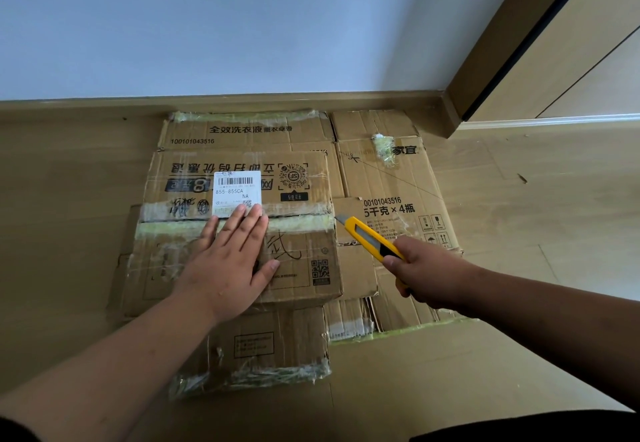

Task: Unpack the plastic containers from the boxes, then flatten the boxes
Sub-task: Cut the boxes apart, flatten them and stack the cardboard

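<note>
A taped brown cardboard box [298, 181] with a white shipping label [237, 188] sits on top of flattened cardboard. My left hand [230, 261] lies flat on the box's top, fingers straight across the taped centre seam [294, 221]. My right hand [426, 271] grips a yellow utility knife [369, 235], and the blade tip sits at the right end of that seam. No plastic containers are visible.
Flattened cartons [398, 199] lie under and around the box on the wooden floor [519, 206], reaching back to the baseboard [242, 103] of a white wall. A door frame [498, 60] stands at the right. A small scrap [522, 178] lies on the floor there.
</note>
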A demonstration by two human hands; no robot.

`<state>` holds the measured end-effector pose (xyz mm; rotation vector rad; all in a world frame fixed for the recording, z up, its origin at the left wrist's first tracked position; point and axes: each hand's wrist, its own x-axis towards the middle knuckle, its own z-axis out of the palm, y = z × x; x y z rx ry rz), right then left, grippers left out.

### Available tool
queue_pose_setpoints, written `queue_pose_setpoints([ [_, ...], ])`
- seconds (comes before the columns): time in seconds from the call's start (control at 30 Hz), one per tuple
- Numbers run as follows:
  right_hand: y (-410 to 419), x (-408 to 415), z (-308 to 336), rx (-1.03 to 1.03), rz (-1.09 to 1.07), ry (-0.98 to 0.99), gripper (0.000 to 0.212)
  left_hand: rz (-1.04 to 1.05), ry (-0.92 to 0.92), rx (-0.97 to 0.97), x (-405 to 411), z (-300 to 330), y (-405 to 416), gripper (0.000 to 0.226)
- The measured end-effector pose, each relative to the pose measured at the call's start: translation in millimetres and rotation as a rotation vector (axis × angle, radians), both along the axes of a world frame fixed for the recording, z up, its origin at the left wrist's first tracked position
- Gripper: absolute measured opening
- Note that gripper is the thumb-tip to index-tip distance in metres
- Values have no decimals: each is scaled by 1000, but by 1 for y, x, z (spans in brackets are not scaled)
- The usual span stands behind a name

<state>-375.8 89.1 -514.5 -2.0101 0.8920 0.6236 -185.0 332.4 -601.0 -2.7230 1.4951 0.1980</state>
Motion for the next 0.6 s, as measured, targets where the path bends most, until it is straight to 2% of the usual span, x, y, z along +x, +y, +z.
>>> queue_pose_setpoints([
  [0.13, 0, 0, 5, 193, -58, 66, 15, -5, 11, 5, 0, -1, 0, 77],
  [0.37, 0, 4, 18, 77, 168, 123, 13, 10, 38, 21, 0, 4, -1, 77],
  [0.6, -4, 6, 39, 79, -11, -12, 15, -4, 163, -80, 10, 16, 8, 70],
])
